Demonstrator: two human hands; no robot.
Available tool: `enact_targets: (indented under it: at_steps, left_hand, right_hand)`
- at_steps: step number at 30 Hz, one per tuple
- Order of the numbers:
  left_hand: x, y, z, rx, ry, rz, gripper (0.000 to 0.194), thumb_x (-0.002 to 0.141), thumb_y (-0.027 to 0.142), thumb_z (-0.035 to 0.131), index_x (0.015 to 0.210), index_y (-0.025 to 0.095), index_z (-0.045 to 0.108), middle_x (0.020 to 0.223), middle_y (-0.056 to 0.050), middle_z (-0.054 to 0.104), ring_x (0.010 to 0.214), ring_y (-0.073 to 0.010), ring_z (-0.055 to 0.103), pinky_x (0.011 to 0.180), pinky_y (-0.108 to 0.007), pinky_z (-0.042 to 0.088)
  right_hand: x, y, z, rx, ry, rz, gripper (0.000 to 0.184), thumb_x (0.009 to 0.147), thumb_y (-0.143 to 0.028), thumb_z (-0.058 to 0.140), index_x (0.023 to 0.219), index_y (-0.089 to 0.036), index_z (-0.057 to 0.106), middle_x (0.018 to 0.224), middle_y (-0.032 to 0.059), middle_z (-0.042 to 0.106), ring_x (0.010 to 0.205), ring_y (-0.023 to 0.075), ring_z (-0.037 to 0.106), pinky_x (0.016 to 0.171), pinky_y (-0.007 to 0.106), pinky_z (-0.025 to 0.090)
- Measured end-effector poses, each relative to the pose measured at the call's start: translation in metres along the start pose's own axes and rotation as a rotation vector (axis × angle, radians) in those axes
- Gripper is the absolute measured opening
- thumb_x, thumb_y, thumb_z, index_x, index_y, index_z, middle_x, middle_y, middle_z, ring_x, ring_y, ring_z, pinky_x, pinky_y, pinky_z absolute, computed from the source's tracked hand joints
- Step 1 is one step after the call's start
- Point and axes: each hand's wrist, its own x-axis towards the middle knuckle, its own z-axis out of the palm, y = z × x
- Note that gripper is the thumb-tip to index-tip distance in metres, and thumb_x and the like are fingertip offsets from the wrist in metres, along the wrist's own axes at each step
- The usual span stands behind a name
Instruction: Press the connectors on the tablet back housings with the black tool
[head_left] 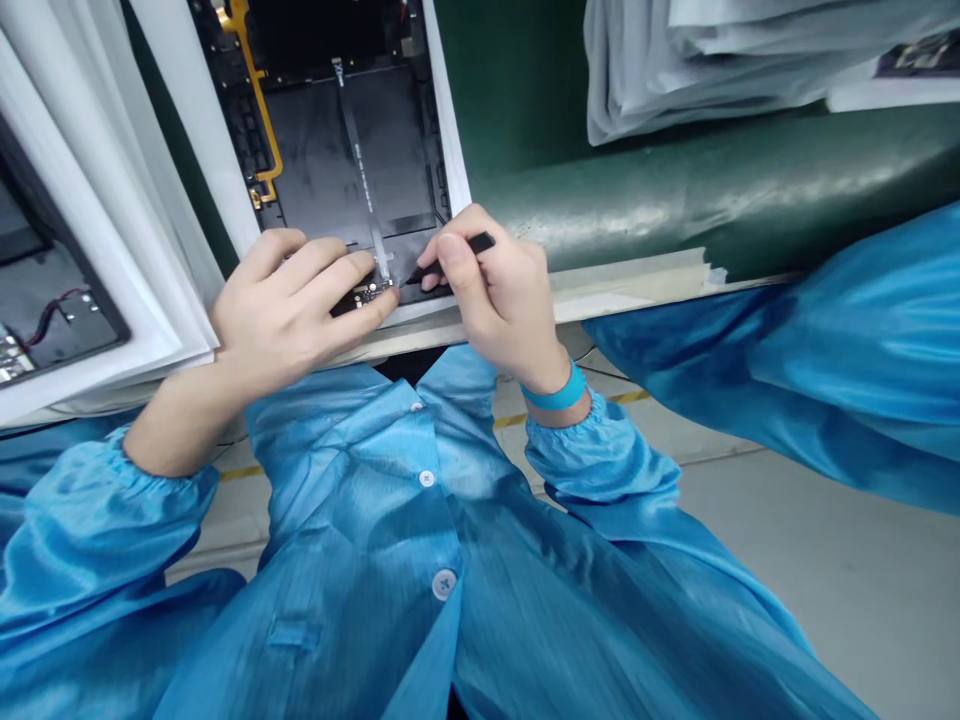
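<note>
A tablet-like device (330,150) lies opened up, its dark inside facing me. A narrow ribbon cable (361,170) runs down its middle to a small circuit board (367,292) at the near edge. My left hand (300,295) lies across that edge with its fingers stretched out, fingertips touching the board and partly covering it. Between the thumb and fingers of my right hand (501,290) is a slim black pointed tool, seemingly tweezers (480,243). Its tip points left, close to the cable's lower end. An orange flex cable (262,100) curves along the device's left side.
White foam sheets (161,170) and another opened device (52,270) are at the left. Stacked translucent packing sheets (675,70) lie at the upper right on the green mat (525,160). Tape (630,285) runs along the table edge. A blue sleeve (847,350) of another person is at the right.
</note>
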Motion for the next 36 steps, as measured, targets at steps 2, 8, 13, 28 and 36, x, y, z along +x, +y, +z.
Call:
enact_targets:
  at_steps: [2,8,13,28,36]
  left_hand:
    - [0.001,0.002,-0.003,-0.021,-0.007,-0.016,0.036,0.12,0.044,0.046,0.124,0.031,0.079,0.133,-0.005,0.081,0.136,-0.0307,0.075,0.117,-0.061,0.059]
    - [0.004,0.005,-0.007,-0.021,-0.003,-0.017,0.034,0.119,0.039,0.047,0.12,0.032,0.08,0.127,-0.005,0.082,0.133,-0.0316,0.076,0.118,-0.065,0.059]
    - [0.004,0.005,-0.002,0.086,0.023,0.058,0.031,0.118,0.038,0.052,0.129,0.024,0.078,0.135,-0.011,0.079,0.129,-0.0328,0.073,0.117,-0.067,0.057]
    - [-0.005,-0.01,0.009,0.204,0.156,0.17,0.024,0.114,0.035,0.061,0.13,0.03,0.078,0.143,-0.009,0.076,0.129,-0.0359,0.069,0.107,-0.061,0.056]
    - [-0.004,-0.011,0.008,0.209,0.201,0.192,0.023,0.112,0.032,0.065,0.133,0.032,0.075,0.138,-0.012,0.079,0.123,-0.038,0.07,0.096,-0.06,0.056]
  right_hand:
    - [0.0,0.001,0.0,0.001,0.001,0.0,0.056,0.121,-0.067,0.037,0.104,-0.025,0.07,0.101,0.002,0.074,0.093,0.0173,0.078,0.1,0.039,0.067]
    - [0.002,-0.001,0.002,-0.02,0.006,-0.009,0.057,0.121,-0.066,0.035,0.104,-0.024,0.07,0.1,0.0009,0.071,0.099,0.0173,0.078,0.104,0.039,0.065]
    - [0.003,0.0,0.003,-0.067,-0.003,-0.081,0.052,0.124,-0.058,0.033,0.104,-0.023,0.067,0.103,0.0021,0.073,0.099,0.0165,0.078,0.108,0.039,0.063]
    - [0.009,0.007,0.003,-0.256,-0.072,-0.246,0.058,0.125,-0.055,0.019,0.11,-0.023,0.065,0.1,0.0019,0.071,0.103,0.0182,0.073,0.103,0.04,0.058]
    - [0.032,0.015,-0.007,-0.37,-0.202,-0.389,0.06,0.127,-0.05,0.017,0.115,-0.021,0.068,0.107,-0.001,0.075,0.098,0.0128,0.069,0.104,0.04,0.048]
